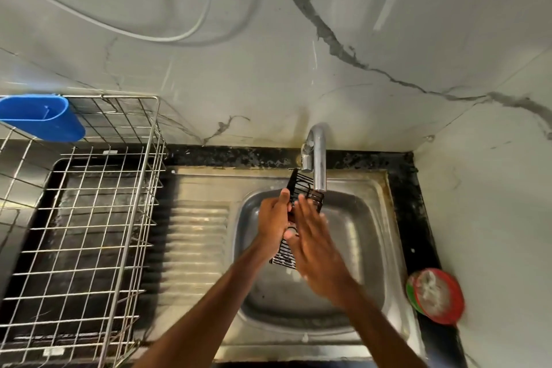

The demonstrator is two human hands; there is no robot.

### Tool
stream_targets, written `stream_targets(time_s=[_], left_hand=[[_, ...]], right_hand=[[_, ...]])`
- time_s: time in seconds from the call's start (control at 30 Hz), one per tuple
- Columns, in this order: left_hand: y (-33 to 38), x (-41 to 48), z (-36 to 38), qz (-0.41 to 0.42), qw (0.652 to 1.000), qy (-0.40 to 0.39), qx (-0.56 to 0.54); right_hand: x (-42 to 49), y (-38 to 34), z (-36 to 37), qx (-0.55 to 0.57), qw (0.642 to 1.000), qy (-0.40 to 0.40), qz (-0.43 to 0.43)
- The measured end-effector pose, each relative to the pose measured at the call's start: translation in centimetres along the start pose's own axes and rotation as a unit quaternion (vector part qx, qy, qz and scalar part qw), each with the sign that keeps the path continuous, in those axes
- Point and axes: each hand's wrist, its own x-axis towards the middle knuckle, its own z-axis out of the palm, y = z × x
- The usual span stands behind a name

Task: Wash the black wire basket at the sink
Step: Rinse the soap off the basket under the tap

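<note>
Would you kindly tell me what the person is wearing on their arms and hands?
Nothing that shows. The left hand and right hand are bare, with no gloves. The forearms are bare too: no sleeves, watch or bracelet in view. Blur leaves small rings uncertain.

Marble-look wall [268, 54], dark-veined, is rising behind and to the right of a black speckled counter [415, 218], with a white cord [167, 38] looping across it. A wire rack [89, 228] is standing at left, a blue holder [44, 119] hanging on its rim. A red tub [436, 296] is sitting on the counter at right.
</note>
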Motion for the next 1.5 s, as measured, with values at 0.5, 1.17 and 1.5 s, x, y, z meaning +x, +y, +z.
stream_targets(time_s=[0.5,1.17,1.5], left_hand=[[0.3,-1.4,0.1,-0.062,0.987,0.09,-0.117],[-1.0,0.1,-2.1,-0.102,0.976,0.049,-0.184],[-0.9,0.8,-3.0,-0.125,0.971,0.039,-0.202]], right_hand=[[7.9,3.4,-2.3,0.253,0.947,-0.026,0.195],[4.9,3.8,0.6,0.324,0.932,0.022,0.162],[5.2,0.6,1.1,0.287,0.956,0.057,0.022]])
